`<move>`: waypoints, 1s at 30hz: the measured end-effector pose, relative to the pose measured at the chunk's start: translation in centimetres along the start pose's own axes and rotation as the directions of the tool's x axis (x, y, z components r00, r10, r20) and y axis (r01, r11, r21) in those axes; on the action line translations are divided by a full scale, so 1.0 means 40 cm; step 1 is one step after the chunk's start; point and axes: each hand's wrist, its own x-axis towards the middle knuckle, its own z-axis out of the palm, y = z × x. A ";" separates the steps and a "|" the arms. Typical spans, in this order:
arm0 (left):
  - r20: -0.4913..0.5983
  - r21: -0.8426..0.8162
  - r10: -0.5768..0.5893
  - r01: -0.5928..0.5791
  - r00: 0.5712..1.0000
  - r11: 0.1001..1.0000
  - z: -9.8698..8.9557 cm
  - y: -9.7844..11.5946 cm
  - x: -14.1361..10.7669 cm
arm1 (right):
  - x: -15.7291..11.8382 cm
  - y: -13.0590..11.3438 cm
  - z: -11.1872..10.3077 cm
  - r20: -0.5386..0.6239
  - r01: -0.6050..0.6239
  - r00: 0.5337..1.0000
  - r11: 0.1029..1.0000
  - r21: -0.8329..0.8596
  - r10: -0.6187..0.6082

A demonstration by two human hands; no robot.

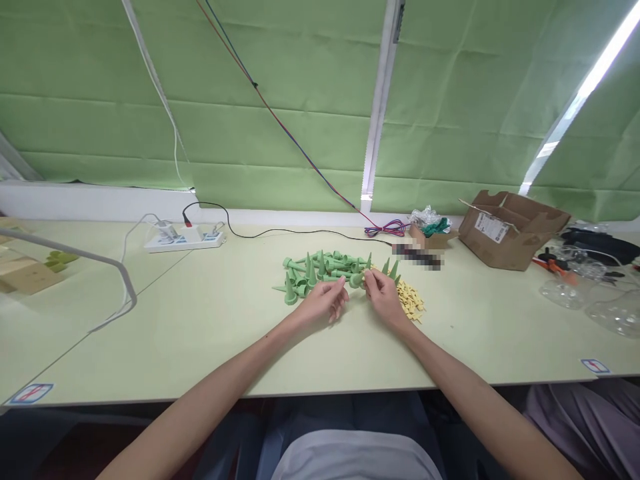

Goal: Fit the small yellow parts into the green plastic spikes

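A pile of green plastic cone-shaped pieces (pixel 320 263) lies in the middle of the table, some standing point up. My right hand (pixel 384 293) is closed with fingertips pinched on a green piece (pixel 357 280) at the pile's right front. Just left of it, my left hand (pixel 327 300) is held over the front of the pile, fingers curled loosely and apart, with nothing visible in them. Small yellow pieces (pixel 411 300) are heaped right beside and behind my right hand, which covers part of them.
A white power strip (pixel 184 241) sits at the back left, near a grey curved bar (pixel 100 255). An open cardboard box (pixel 500 233) and clear plastic bottles (pixel 567 293) are at the right. A black cable (pixel 300 231) runs along the back. Part of another person (pixel 585 420) shows at lower right.
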 end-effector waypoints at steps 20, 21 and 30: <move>0.145 -0.455 -0.152 0.203 0.978 0.867 0.000 -0.013 0.005 | -0.021 -0.014 0.026 0.091 0.083 0.993 0.991 -0.108 -0.073; 0.139 -0.434 -0.144 0.191 0.980 0.880 0.002 -0.013 0.004 | -0.021 -0.014 0.028 0.085 0.081 0.994 0.991 -0.110 -0.071; 0.077 -0.018 0.083 -0.082 0.994 0.997 0.005 -0.015 -0.005 | -0.017 -0.012 0.029 0.097 -0.001 0.995 0.999 -0.054 0.007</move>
